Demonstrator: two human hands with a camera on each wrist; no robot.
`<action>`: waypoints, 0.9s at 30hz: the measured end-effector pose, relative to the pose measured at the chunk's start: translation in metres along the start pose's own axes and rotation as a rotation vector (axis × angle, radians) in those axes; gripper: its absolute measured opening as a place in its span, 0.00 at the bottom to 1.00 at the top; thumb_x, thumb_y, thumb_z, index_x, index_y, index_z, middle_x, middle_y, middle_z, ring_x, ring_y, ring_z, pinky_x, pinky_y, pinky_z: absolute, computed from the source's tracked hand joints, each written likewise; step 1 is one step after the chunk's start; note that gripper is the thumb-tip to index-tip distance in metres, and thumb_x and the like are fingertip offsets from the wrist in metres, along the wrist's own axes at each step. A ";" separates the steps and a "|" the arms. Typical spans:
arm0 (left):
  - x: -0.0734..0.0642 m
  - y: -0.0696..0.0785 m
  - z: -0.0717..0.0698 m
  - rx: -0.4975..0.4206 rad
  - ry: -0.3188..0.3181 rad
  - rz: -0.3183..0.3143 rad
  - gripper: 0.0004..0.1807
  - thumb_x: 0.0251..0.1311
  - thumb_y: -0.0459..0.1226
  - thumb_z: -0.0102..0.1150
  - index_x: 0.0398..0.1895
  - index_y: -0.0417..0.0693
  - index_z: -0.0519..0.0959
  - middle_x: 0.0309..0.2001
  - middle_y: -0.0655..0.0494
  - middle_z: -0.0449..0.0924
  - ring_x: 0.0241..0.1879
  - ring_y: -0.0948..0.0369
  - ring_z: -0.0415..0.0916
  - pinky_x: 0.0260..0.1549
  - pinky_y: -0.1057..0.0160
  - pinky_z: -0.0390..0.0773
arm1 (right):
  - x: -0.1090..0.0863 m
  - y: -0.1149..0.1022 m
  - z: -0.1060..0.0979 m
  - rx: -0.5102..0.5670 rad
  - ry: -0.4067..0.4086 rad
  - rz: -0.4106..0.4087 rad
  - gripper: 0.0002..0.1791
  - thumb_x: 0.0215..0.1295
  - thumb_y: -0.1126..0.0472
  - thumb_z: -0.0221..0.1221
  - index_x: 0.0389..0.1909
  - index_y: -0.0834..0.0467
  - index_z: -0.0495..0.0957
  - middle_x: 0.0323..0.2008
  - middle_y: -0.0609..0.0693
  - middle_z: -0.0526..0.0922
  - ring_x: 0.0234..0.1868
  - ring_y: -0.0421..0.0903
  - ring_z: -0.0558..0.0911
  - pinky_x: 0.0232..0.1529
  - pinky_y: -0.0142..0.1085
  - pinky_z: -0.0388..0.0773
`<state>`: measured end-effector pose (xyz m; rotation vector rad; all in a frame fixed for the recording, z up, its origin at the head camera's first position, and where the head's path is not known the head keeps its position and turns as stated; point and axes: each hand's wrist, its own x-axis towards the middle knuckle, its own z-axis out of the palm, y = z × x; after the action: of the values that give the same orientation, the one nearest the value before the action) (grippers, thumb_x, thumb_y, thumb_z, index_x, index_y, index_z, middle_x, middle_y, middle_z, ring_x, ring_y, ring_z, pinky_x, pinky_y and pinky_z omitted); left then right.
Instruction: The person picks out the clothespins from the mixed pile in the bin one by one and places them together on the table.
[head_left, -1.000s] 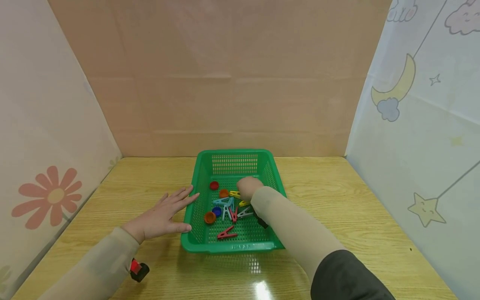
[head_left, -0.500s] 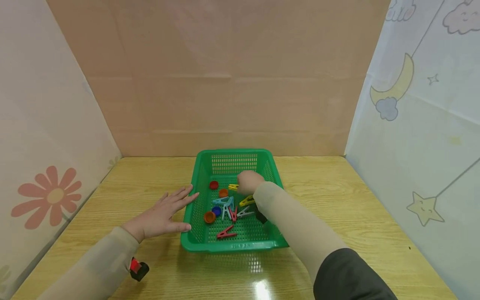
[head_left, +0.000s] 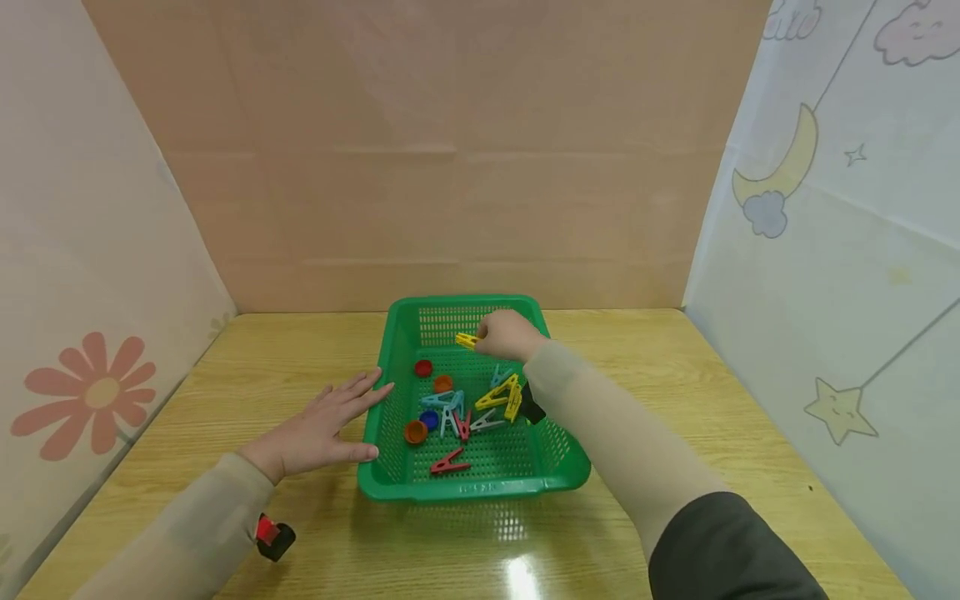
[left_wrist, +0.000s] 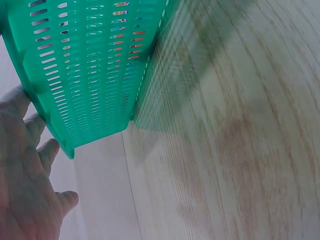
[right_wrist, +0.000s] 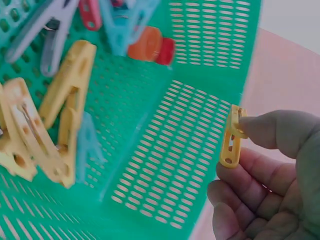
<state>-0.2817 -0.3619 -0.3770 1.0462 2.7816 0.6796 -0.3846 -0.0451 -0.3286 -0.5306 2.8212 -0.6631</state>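
My right hand (head_left: 512,335) pinches a yellow clothespin (right_wrist: 231,142) between thumb and fingers, raised above the far part of a green basket (head_left: 480,492). Against the basket's left rim rests my left hand (head_left: 318,433), its fingers spread and straight. In the left wrist view those fingertips touch the rim's outer edge. Inside the basket lie more yellow clothespins (head_left: 498,392), light blue clothespins (head_left: 442,400), grey clothespins (head_left: 486,421) and red clothespins (head_left: 450,462). Bottle caps sit on the left side: a red cap (head_left: 423,367), orange caps (head_left: 416,432) and a blue cap (head_left: 429,419).
The basket stands on a wooden table (head_left: 637,375). A plain tan backdrop (head_left: 465,167) rises behind it, with a flower-printed panel (head_left: 90,250) at left and a moon-and-star panel (head_left: 840,275) at right.
My right hand has risen from the basket floor toward its far side with the yellow clothespin, uncovering yellow and light blue clothespins below. The left hand stays at the rim.
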 end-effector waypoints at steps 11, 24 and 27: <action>0.000 -0.002 0.001 0.009 0.010 -0.008 0.46 0.59 0.54 0.62 0.76 0.57 0.52 0.77 0.49 0.41 0.73 0.42 0.40 0.62 0.28 0.39 | -0.013 0.024 -0.033 0.054 0.166 0.077 0.16 0.66 0.56 0.57 0.48 0.63 0.80 0.47 0.58 0.81 0.46 0.54 0.79 0.47 0.47 0.77; 0.001 -0.001 0.001 -0.001 0.007 -0.006 0.46 0.58 0.54 0.62 0.76 0.57 0.52 0.77 0.50 0.41 0.73 0.42 0.40 0.62 0.28 0.39 | -0.027 0.069 -0.053 0.150 0.334 0.274 0.18 0.66 0.57 0.56 0.49 0.65 0.79 0.47 0.61 0.80 0.39 0.54 0.77 0.38 0.44 0.76; 0.001 -0.001 0.001 -0.003 0.007 -0.007 0.46 0.59 0.54 0.61 0.76 0.57 0.52 0.77 0.50 0.41 0.73 0.42 0.40 0.62 0.28 0.39 | -0.029 0.084 -0.051 0.135 0.360 0.295 0.16 0.65 0.58 0.55 0.44 0.66 0.81 0.44 0.61 0.82 0.36 0.53 0.77 0.35 0.43 0.75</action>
<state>-0.2826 -0.3618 -0.3789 1.0357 2.7875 0.6878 -0.3962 0.0561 -0.3190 0.0371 3.0563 -0.9572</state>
